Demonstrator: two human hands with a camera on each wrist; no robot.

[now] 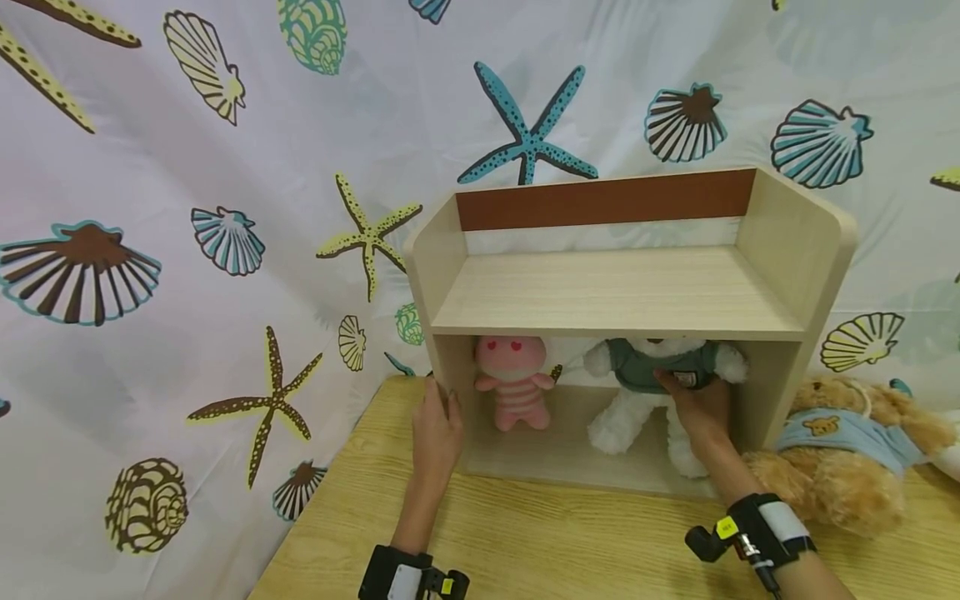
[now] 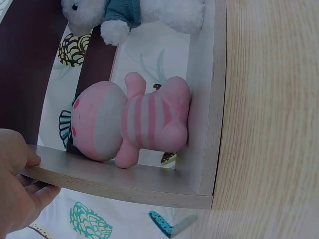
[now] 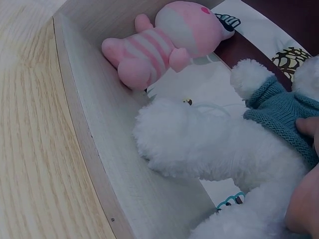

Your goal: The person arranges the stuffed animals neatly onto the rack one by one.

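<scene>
My left hand (image 1: 438,425) grips the left side panel of a small wooden shelf (image 1: 622,287); in the left wrist view the thumb lies inside the panel edge and the fingers outside. In the lower compartment, a white plush toy (image 1: 637,421) in a green knitted sweater sits at the right. My right hand (image 1: 703,412) holds it at the side of the body, thumb on the sweater front. Its head is mostly hidden by the upper board in the head view. A pink striped plush doll (image 1: 517,387) stands upright at the compartment's left, apart from both hands.
A brown teddy bear (image 1: 847,450) in a blue shirt lies on the wooden table (image 1: 540,533) just right of the shelf. Part of another white item (image 1: 948,454) shows beyond it. Behind hangs a cloth (image 1: 262,150) printed with shells and starfish.
</scene>
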